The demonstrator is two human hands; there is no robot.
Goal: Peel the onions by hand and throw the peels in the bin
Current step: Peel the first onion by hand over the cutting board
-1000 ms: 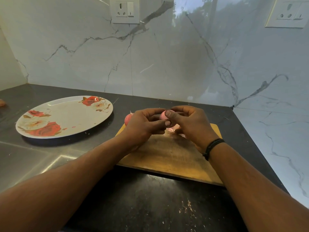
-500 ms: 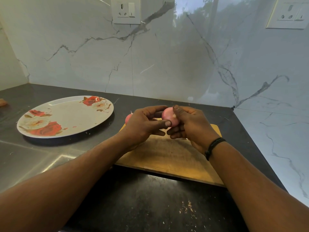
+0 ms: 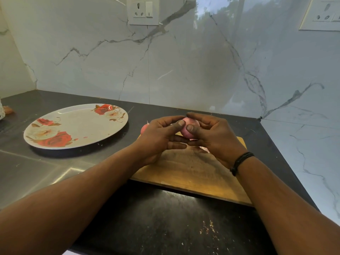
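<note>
Both hands meet above the far edge of the board (image 3: 191, 173), which lies on the dark worktop (image 3: 156, 223) toward its right end, near the corner where the marble walls join. The onion (image 3: 189, 128) is held between the two hands, raised off the board; its skin shows pale pink and smooth where visible. The left hand (image 3: 158, 137) comes in from the left, thumb tip pressed on the onion's upper left face, index finger curled over its far side, and the lower fingers stretched out beneath toward the right hand. The right hand (image 3: 213, 135) cups the onion from the right, thumb on its front face just beside the left thumb, remaining fingers curled round the top and back. Both hands thus grasp the same onion. A black band (image 3: 241, 161) circles the right wrist. A second onion (image 3: 144, 128), redder, shows only partly behind the left hand, at the board's far left corner; whether it sits on the board or the worktop cannot be told. A few pale pink peel scraps (image 3: 203, 148) lie on the board below the right hand. A white plate (image 3: 77, 126) with red rose print rests on the worktop well left of the board, toward the back. A steel surface (image 3: 24, 173) adjoins the worktop at the near left. Two wall sockets are mounted on the marble, one (image 3: 143, 11) above the plate's right side, one (image 3: 322, 15) at the upper right.
</note>
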